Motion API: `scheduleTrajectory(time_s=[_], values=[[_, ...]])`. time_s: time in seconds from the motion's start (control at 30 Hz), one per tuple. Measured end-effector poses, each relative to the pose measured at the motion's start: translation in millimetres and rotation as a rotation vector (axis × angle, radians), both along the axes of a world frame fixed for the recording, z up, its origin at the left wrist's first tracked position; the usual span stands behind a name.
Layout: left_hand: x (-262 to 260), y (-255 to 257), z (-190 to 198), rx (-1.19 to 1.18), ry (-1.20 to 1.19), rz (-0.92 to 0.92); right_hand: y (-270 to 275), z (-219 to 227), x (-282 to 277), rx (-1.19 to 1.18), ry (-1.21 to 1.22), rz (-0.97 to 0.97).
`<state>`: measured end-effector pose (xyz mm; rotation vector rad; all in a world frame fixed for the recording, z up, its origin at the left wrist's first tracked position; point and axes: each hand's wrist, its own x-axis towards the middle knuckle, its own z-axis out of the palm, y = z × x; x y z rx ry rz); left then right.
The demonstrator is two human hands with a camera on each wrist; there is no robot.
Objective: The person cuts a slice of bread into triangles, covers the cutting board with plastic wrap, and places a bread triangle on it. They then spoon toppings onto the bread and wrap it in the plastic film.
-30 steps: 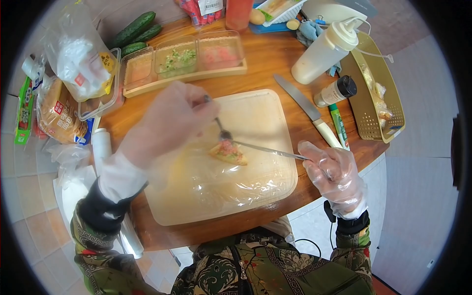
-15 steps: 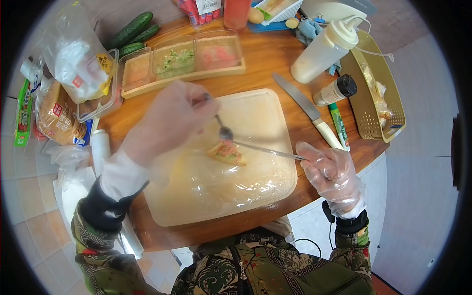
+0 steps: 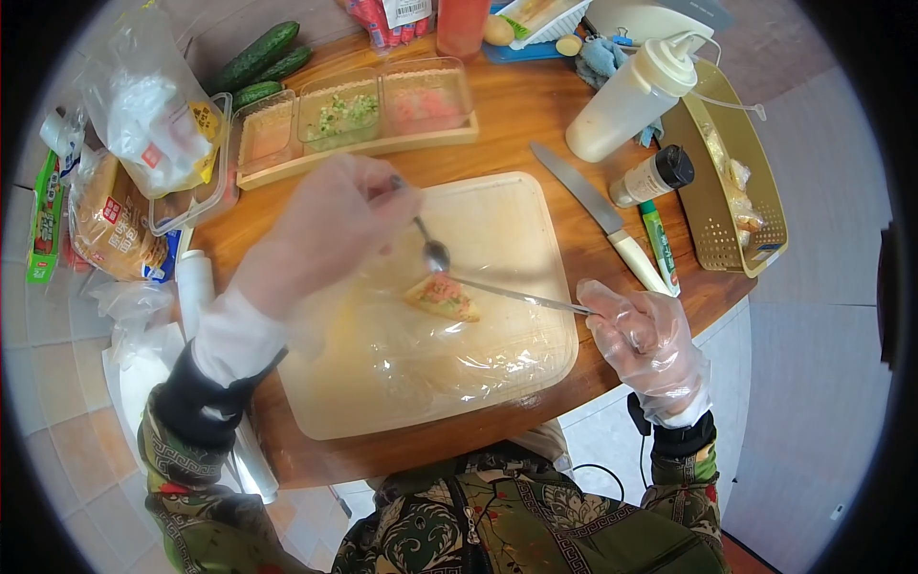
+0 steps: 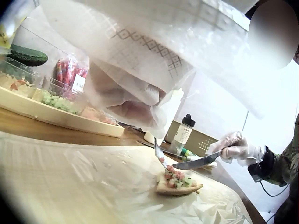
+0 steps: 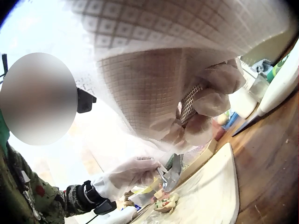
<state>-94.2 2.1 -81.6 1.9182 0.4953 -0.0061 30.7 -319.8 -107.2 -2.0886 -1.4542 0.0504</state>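
In a clear plastic glove, the left hand (image 3: 330,230) pinches the handle of a metal spoon (image 3: 436,255), its bowl low over a small topped piece of bread (image 3: 444,297). The gloved right hand (image 3: 645,335) grips a metal utensil with a flat blade (image 3: 516,295), whose far end reaches the bread's upper edge. Pink and green bits cover the bread (image 4: 177,182), which lies on the plastic-covered cutting board (image 3: 507,215). In the left wrist view the spoon (image 4: 160,154) and blade (image 4: 198,162) meet just above the topping.
Behind the board stands a wooden tray (image 3: 382,148) with three clear containers. A knife (image 3: 598,206), a shaker (image 3: 650,179), a squeeze bottle (image 3: 626,105) and a basket (image 3: 712,163) are at the right. Bagged bread (image 3: 115,225) and a film roll (image 3: 197,292) lie at the left.
The spoon's bowl has lifted slightly away from the bread, and the left hand has shifted a little to the left. The right hand and its blade have barely moved.
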Motion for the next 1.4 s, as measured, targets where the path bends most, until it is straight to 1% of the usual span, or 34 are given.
scheduleTrajectory(time_s=[0.17,0.23,0.33,0.47,0.53,0.63,0.73,0.77,0.87,0.93,1.03,1.17,1.23,1.37,1.4], values=[[0,2,-3,0.011,0.005,-0.001,3,0,0,0.057,-0.009,0.016],[0,2,-6,0.001,0.004,-0.007,2,1,-1,0.012,0.033,-0.002],[1,0,-4,-0.019,0.002,-0.01,3,2,-2,-0.019,0.023,-0.03],[2,0,-5,-0.027,-0.005,-0.008,0,-4,0,-0.02,0.028,-0.025],[2,0,-2,-0.02,0.002,-0.002,-1,-8,2,0.026,-0.009,0.024],[3,1,-4,-0.018,0.011,0.002,-2,-6,5,0.049,0.008,0.043],[3,1,-4,-0.021,0.009,-0.004,4,2,0,0.01,-0.035,0.001],[3,1,-3,-0.017,0.005,-0.008,3,-1,1,0.01,-0.035,0.001],[2,1,-4,-0.01,-0.005,0.001,-1,-9,2,0.066,0.018,0.02],[3,0,-3,-0.008,-0.001,0.009,-1,-3,1,-0.022,0.035,0.001],[3,1,-4,0.002,0.007,0.014,1,-3,1,0.025,0.015,0.005],[3,0,-4,0.007,0.007,0.007,3,2,-1,0.019,0.004,-0.033],[3,0,-4,0.001,0.0,0.007,1,6,3,-0.073,0.135,0.047],[3,1,-6,-0.016,-0.017,0.005,1,8,0,-0.112,0.157,0.013],[3,1,-5,-0.016,-0.017,0.006,1,8,0,-0.119,0.131,0.008]])
